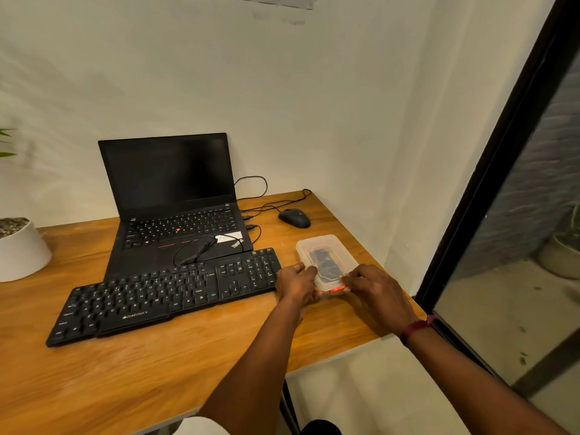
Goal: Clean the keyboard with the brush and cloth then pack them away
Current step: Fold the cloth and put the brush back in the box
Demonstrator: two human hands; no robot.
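Keyboard (169,293): black, full-size, lying on the desk (141,381) in front of the laptop (175,196); its long axis runs left to right across us.
Box (328,246): translucent and lidded, on the desk just right of the keyboard; its long axis points away from us. Something dark and something red show through the lid, and we cannot tell which is brush or cloth.
Left hand (296,285): just beside the keyboard's right end, on the box's near left edge; thumb over the lid, fingers curled beneath, holding it.
Right hand (376,290): at the box's near right corner, fingertips (346,279) on the lid rim, pinching it as far as we can see.
Step in hand: we judge the 2 hands are working the lid; whether opening or closing, we cannot say.
Nearer hand: left for the keyboard; both alike for the box.
Edges: the desk's right edge runs close beside our right hand, so a lid set down that way could slip off.
Open room: bare wood nearest us, in front of the keyboard; mouse (294,218) and cables (263,211) lie beyond the box.
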